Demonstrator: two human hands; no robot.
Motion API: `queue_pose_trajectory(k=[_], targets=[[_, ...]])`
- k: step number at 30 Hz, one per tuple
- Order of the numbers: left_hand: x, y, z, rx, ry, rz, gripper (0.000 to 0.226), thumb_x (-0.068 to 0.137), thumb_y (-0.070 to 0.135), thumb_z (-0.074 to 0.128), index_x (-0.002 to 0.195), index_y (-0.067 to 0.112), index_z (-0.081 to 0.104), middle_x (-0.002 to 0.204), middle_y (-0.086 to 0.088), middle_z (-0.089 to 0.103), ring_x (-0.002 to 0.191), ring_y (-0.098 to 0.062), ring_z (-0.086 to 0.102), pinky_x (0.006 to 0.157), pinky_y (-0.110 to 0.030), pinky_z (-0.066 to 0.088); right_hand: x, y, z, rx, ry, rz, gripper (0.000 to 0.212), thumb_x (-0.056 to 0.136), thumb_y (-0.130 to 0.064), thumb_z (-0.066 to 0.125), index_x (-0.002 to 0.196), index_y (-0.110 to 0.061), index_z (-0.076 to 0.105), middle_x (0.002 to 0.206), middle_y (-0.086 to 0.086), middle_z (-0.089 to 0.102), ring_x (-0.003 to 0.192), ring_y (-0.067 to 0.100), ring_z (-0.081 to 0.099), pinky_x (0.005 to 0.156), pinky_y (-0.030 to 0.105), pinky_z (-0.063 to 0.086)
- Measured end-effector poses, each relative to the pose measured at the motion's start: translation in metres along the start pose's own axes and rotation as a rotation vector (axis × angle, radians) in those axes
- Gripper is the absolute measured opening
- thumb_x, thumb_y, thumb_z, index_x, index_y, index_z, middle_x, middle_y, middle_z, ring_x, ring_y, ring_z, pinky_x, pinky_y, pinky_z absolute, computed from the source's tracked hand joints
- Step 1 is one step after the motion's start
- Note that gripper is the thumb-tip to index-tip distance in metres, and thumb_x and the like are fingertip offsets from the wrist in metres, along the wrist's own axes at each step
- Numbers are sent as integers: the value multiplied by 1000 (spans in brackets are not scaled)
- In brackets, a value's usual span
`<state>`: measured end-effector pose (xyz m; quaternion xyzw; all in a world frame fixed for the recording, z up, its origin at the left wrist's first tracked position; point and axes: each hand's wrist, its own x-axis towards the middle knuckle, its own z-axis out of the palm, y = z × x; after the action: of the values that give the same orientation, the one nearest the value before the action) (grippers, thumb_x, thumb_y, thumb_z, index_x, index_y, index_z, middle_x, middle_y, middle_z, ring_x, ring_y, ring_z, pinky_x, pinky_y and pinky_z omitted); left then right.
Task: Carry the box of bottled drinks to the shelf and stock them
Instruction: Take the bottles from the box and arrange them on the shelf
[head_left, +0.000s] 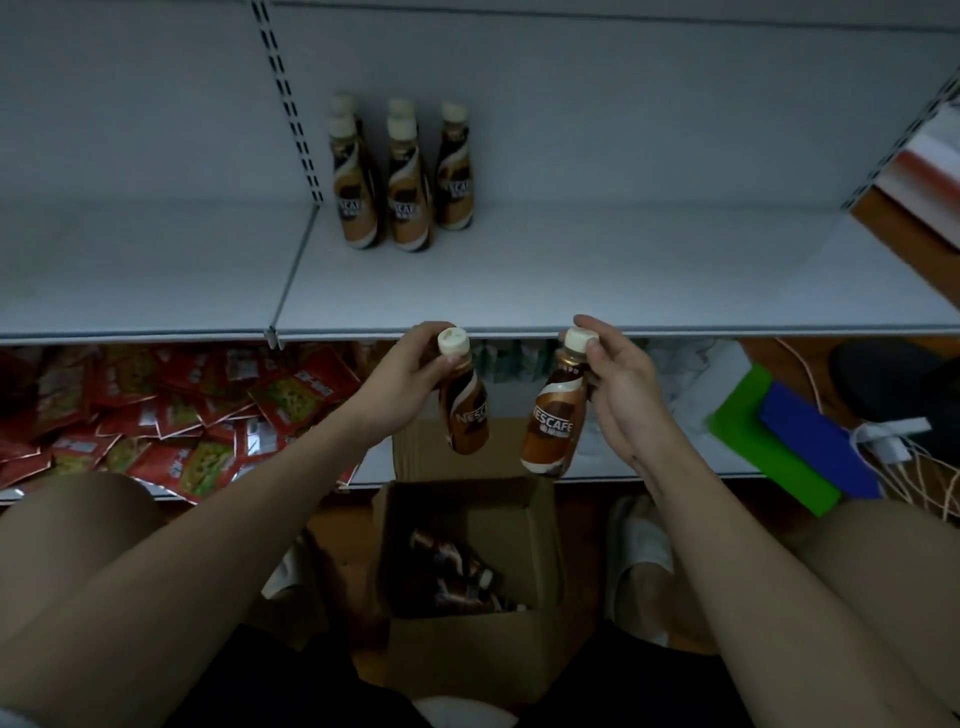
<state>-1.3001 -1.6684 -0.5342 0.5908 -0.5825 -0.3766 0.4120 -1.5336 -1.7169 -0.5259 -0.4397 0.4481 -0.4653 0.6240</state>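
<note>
My left hand (410, 371) grips a brown coffee bottle (464, 410) by its neck, just below the white shelf's front edge (519, 329). A second coffee bottle (553, 421) hangs from my right hand (621, 384), also held near its cream cap. Both bottles hover above the open cardboard box (467, 649) on the floor between my knees. A few more bottles (457, 571) lie inside the box. Several upright bottles (402, 176) stand in rows at the back left of the shelf.
The lower shelf holds a heap of red snack packets (156, 415) on the left. Green and blue flat items (789, 447) and white cords (914, 467) lie at the right. A stack of white boxes (930, 166) sits beyond the shelf's right end.
</note>
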Motion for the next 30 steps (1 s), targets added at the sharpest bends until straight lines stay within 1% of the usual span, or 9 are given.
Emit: queue_pose_trajectory(k=[3,9,14,16,18,20,22,26,30], targets=[[9,19,-6,16,19,51,27,99,24,50,126,19,50,107,4,60,82,-2,57,63,-11,44,4,-21,10,48,37,-80,29,102,-12,37,109,-24,62,107,3,68,89,11,65,74,23,52],[27,62,-28,16,4,187,23,100,17,47,119,29,53,116,2,58,98,-10,65,75,-20,53,18,-56,34,11,100,-243,32,104,-14,32,91,-22,60,94,1,63,80,14,58,69,23,50],[54,92,-36,38,49,249,22,101,7,42,105,19,60,85,17,55,75,10,58,64,-7,43,41,-82,50,-76,79,-308,34,103,-12,34,88,-24,61,98,3,64,87,17,59,76,27,50],[65,95,-38,64,78,262,25,101,5,40,107,18,61,74,5,49,70,-5,54,62,-14,42,52,-92,54,-111,56,-315,35,102,-12,35,86,-26,63,100,2,65,91,18,61,76,26,51],[77,94,-40,80,93,265,28,101,4,39,108,19,62,83,-1,48,85,-18,51,70,-14,44,63,-97,58,-140,28,-321,36,102,-11,37,85,-28,64,98,-2,67,92,19,62,75,24,52],[90,92,-42,80,99,261,31,100,4,39,106,23,63,103,8,57,99,-13,55,87,-19,45,73,-99,60,-150,9,-324,36,101,-11,37,85,-27,64,95,-3,67,90,19,62,72,22,52],[100,89,-44,89,111,241,31,100,3,39,104,24,62,119,7,57,110,-10,52,93,-25,41,83,-100,63,-145,-6,-330,35,101,-9,37,86,-26,64,95,-2,67,88,17,61,69,18,52],[113,84,-49,106,113,211,32,100,3,39,100,27,60,114,-2,58,98,-14,53,80,-21,42,100,-94,65,-165,-28,-343,34,100,-6,39,85,-23,64,92,-4,65,79,12,58,63,13,49],[119,79,-54,93,90,210,29,100,2,39,101,22,59,107,7,57,78,12,53,66,-2,38,112,-85,64,-148,-38,-338,32,100,-5,40,86,-21,64,94,-3,65,78,8,58,64,14,48]])
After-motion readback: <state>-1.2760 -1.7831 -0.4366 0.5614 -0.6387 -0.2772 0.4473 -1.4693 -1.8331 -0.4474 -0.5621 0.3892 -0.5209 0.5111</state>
